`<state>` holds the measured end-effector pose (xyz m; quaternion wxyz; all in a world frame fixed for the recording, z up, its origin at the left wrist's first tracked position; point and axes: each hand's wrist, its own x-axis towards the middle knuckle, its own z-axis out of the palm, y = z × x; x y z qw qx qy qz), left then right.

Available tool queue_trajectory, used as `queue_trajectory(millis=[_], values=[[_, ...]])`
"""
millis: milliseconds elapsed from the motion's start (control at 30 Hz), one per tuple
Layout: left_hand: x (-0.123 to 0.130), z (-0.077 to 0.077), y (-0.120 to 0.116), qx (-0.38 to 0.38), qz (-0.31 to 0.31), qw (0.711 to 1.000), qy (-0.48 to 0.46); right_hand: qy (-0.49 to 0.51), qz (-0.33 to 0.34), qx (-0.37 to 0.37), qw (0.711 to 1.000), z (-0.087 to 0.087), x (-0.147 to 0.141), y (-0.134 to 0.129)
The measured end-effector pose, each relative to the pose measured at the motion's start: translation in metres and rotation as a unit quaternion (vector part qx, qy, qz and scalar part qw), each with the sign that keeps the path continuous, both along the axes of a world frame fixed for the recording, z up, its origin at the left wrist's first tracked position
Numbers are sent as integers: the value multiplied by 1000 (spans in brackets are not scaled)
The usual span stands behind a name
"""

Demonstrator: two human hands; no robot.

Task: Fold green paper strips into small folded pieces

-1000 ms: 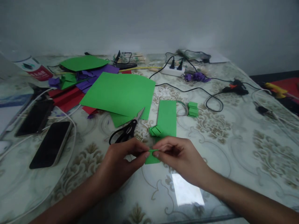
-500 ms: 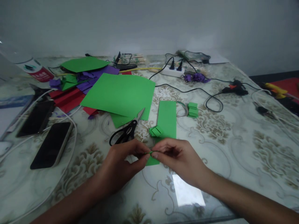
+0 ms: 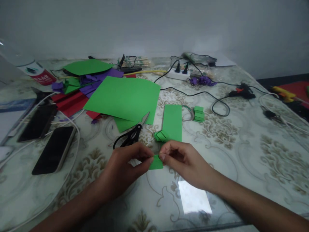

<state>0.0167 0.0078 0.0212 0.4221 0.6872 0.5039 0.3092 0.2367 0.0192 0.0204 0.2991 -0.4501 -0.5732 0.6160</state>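
Observation:
A small piece of green paper [image 3: 156, 163] is pinched along its upper edge between my two hands, low over the table. My left hand [image 3: 131, 166] grips its left end between thumb and fingers. At the right end, the thumb and fingers of my right hand [image 3: 184, 161] close on the same piece. Just beyond the hands lie a small stack of green paper pieces [image 3: 161, 135] and a green paper strip [image 3: 172, 120]. Black-handled scissors [image 3: 132, 134] rest beside my left hand, blades pointing away, their handles partly behind it.
Large green sheets [image 3: 125, 98] lie behind the scissors. Two phones [image 3: 53, 150] and white cables are at left, near a bottle [image 3: 36, 72]. A power strip [image 3: 178, 74], folded green paper [image 3: 199, 114] and a glue gun [image 3: 242, 91] stand to the right.
My hands have drawn slightly apart along the paper's edge, my right hand moving a little right. More of the small green piece shows between them.

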Motion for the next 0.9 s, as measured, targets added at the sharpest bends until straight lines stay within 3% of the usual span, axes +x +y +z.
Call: queue_trajectory(millis=[333, 733, 900], values=[[4, 0, -1, -11, -18, 999, -32, 6, 6, 15, 1000, -1, -1, -5], [2, 7, 1, 11, 3, 1000, -29, -18, -21, 42, 999, 4, 3, 2], [0, 8, 3, 18, 36, 999, -35, 26, -47, 26, 998, 6, 4, 4]])
